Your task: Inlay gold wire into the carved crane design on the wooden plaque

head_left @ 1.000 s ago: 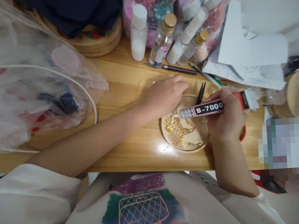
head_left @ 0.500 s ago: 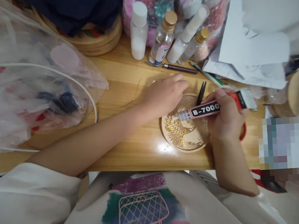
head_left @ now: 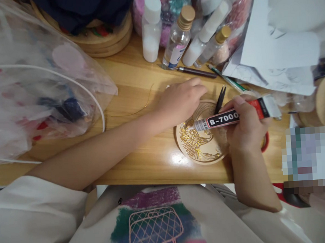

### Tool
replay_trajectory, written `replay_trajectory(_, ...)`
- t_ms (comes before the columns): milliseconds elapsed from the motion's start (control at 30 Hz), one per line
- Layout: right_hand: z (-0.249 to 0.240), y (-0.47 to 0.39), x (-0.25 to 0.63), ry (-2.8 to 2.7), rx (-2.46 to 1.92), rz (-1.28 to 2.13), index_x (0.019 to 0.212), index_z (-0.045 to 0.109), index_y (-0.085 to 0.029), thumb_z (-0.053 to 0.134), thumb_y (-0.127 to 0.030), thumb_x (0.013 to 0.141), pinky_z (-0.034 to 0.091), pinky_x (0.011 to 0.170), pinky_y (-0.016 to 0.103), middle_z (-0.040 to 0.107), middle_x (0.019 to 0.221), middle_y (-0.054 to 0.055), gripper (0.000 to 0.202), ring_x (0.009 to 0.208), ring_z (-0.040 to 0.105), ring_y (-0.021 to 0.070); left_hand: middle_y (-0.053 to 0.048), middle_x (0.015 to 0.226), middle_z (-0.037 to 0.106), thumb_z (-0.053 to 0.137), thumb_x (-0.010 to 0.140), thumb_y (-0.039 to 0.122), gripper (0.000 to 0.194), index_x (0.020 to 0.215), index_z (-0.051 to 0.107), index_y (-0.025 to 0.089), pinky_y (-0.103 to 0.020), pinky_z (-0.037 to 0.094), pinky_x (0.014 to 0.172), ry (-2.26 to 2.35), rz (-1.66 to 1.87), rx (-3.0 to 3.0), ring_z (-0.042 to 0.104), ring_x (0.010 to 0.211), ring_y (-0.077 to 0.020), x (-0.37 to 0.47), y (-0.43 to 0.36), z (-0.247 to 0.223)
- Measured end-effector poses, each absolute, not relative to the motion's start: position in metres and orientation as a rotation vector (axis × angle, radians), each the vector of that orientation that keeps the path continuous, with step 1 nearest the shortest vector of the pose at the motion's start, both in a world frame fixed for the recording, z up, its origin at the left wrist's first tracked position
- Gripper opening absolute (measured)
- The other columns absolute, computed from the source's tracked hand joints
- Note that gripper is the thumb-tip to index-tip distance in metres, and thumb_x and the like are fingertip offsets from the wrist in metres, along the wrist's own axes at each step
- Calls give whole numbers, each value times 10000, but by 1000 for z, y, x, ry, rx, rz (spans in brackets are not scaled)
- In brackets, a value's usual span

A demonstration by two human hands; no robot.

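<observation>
A round wooden disc [head_left: 213,147] with a carved bird, partly filled with gold lines, lies near the table's front edge. My right hand [head_left: 245,125] is wrapped round a B-7000 glue tube [head_left: 223,118], whose nozzle points left and touches or nearly touches the disc's upper left part. Black tweezers [head_left: 221,99] stick out above the tube by my right fingers; their lower end is hidden. My left hand [head_left: 181,100] rests over the disc's upper left rim, its fingers bent; whatever they hold, if anything, is hidden. A thin gold wire [head_left: 147,102] lies to its left.
Small bottles [head_left: 175,43] stand behind my hands, with a dark-handled tool [head_left: 198,72] and a green pen [head_left: 233,82] before them. A plastic bag [head_left: 53,91] fills the left, papers [head_left: 282,59] the back right. Red scissor handles [head_left: 266,141] show beside my right hand.
The view has shifted slightly, so the bottles and papers sit a little higher. Both hands and the glue tube stay almost in place over the disc.
</observation>
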State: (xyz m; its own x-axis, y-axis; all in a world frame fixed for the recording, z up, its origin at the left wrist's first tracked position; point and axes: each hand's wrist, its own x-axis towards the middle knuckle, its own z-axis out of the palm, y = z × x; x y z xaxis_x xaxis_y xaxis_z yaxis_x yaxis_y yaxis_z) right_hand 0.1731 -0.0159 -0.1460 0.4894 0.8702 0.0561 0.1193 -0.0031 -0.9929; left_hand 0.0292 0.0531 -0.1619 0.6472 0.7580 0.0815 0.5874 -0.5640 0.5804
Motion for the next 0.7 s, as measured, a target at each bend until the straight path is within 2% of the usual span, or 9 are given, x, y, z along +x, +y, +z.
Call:
replay_trajectory(167,-146,-17,172,-906,-1506,750,568,586,-194,677,-265,731,331,335,190,591,514,-39,200,386,472,81,-57,1142,664,384,917,135,317,1028,674,200,-360,501,837,1035,485,2348,641,1029,-234,30,53,-164)
replay_trajectory(433,-145,-16,173,-885,-1494,755,607,587,-194,674,-252,714,315,314,202,601,510,-53,150,358,455,84,-88,1153,656,352,953,176,347,1110,661,201,-359,488,890,1019,503,2310,619,1061,-231,29,53,-164)
replay_trajectory(700,-147,-16,172,-912,-1518,757,571,585,-212,669,-256,730,335,336,187,604,513,-68,186,373,477,77,-81,1155,654,357,951,168,339,1080,670,196,-353,476,892,1029,503,2308,619,1058,-231,30,53,-165)
